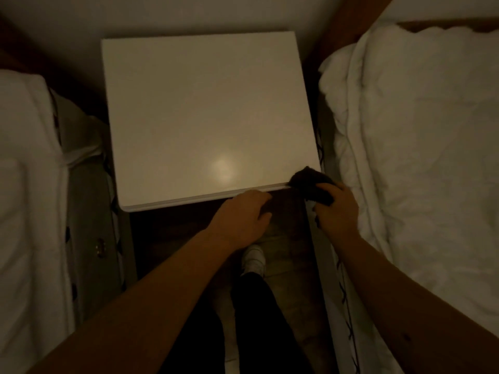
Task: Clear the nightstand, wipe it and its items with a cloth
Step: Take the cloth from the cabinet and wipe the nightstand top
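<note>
The white nightstand (205,109) stands between two beds, its glossy top bare and showing a soft light reflection near the front. My right hand (336,209) grips a dark cloth (310,182) at the nightstand's front right corner, the cloth lying partly on the edge. My left hand (241,215) hovers just below the front edge, to the left of the cloth, with its fingers loosely curled and holding nothing.
A bed with white bedding (24,184) lies on the left and another with a rumpled white duvet (421,147) on the right. A narrow strip of dark floor (286,247) runs between them, where my leg and white shoe (253,259) stand.
</note>
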`<state>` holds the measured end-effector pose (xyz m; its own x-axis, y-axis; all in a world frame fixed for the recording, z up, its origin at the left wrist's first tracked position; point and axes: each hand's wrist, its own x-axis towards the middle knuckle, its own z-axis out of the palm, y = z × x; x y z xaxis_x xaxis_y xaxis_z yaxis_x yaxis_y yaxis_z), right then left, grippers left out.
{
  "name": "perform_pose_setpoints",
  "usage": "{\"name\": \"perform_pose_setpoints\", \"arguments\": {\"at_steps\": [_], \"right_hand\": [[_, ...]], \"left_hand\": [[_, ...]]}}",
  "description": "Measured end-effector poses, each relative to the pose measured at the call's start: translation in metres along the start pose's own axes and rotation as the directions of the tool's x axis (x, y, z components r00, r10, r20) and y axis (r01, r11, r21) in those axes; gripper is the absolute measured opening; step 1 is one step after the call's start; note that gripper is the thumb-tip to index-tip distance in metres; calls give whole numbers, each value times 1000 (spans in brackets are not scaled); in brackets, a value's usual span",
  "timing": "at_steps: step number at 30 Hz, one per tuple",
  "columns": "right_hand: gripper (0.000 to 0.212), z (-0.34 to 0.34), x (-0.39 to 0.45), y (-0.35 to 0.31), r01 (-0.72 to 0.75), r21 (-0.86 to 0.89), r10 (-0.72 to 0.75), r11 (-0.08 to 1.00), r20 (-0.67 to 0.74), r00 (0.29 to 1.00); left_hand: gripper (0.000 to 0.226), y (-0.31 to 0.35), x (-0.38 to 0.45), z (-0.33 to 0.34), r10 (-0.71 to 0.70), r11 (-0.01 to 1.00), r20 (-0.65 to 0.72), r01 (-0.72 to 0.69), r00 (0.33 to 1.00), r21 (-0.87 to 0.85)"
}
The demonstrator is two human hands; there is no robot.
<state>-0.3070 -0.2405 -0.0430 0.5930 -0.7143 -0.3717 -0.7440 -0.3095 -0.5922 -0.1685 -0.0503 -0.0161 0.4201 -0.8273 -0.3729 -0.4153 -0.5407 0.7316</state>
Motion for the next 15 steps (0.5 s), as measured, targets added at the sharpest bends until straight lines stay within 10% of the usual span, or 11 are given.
{"name": "perform_pose_setpoints", "arguments": {"at_steps": [6,15], "right_hand": [[32,-27,-60,-88,465,74,-470,882,217,856],[104,-88,-129,-239,609,-149,-496,779,450,743]], "left_hand": [[75,48,-31,-55,41,997,-29,-43,999,-65],[16,94,-141,-191,-2,987,-52,-7,999,-163]]}}
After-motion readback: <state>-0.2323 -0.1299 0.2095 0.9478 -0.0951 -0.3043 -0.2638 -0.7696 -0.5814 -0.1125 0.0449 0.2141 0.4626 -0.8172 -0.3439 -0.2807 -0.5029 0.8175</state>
